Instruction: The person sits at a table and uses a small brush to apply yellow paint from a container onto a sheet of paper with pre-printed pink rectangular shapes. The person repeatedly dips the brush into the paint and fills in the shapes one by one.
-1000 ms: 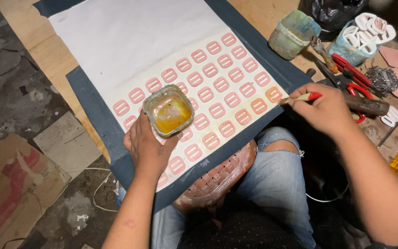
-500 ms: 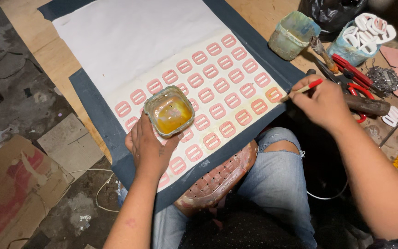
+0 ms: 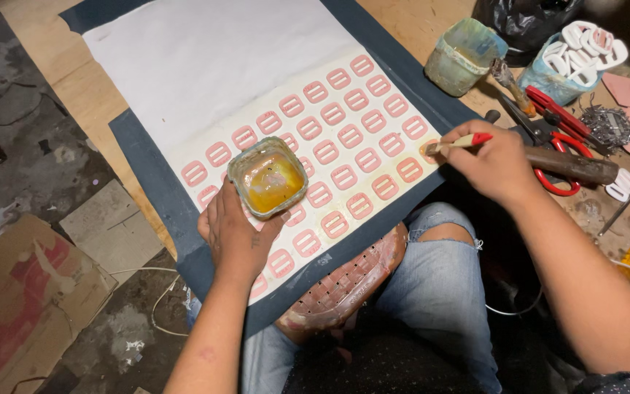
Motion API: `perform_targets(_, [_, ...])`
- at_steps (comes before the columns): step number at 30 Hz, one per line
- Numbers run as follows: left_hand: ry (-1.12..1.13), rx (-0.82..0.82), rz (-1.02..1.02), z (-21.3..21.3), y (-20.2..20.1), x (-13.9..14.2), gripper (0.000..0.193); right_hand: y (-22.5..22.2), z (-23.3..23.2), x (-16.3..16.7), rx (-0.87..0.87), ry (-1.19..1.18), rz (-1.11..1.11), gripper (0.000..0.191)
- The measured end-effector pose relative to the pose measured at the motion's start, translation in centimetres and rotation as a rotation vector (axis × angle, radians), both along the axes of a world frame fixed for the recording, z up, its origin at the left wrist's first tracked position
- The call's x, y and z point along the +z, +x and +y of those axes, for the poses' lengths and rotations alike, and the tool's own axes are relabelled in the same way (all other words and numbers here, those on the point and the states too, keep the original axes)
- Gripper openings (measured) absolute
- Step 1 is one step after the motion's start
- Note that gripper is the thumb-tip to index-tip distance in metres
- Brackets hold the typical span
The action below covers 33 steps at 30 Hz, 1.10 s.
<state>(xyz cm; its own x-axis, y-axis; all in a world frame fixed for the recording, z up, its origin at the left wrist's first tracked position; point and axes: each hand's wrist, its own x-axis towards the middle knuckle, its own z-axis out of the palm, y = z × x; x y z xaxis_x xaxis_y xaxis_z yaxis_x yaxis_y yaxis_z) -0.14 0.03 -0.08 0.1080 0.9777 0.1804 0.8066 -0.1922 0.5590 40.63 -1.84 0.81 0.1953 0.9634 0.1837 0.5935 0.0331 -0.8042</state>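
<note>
Amber glue fills the small tub point(image 3: 267, 177) my left hand point(image 3: 236, 235) grips; my right hand point(image 3: 496, 162), closed on a brush point(image 3: 461, 142), has lowered its tip onto the end pink buckle point(image 3: 429, 151).

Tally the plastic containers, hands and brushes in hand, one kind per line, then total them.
Plastic containers: 3 (glue cup, green tub, blue tub)
Brushes in hand: 1 (red-handled brush)
Hands: 2 (left hand, right hand)
Total: 6

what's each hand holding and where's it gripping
The left hand grips the small square tub of amber glue by its base and sides. The right hand pinches the red-banded brush at its handle.
</note>
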Motion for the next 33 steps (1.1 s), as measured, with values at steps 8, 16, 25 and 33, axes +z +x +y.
perform_targets(8, [0.025, -0.002, -0.004, 0.0, 0.0, -0.1, 0.111, 1.2, -1.6, 1.4, -0.141, -0.032, 0.138, 0.015])
perform_targets(16, [0.022, -0.007, 0.002, 0.0, 0.1, 0.1, 0.11, 0.0, -0.9, 0.4, 0.049, 0.007, -0.279, 0.017])
perform_targets(25, [0.024, -0.009, -0.002, 0.0, 0.0, 0.0, 0.111, 3.0, 3.6, -0.4, 0.032, -0.199, 0.394, 0.008])
perform_targets(33, [0.012, -0.009, 0.005, 0.0, 0.0, -0.1, 0.113, 4.2, 3.4, -1.2, 0.068, -0.187, 0.272, 0.012])
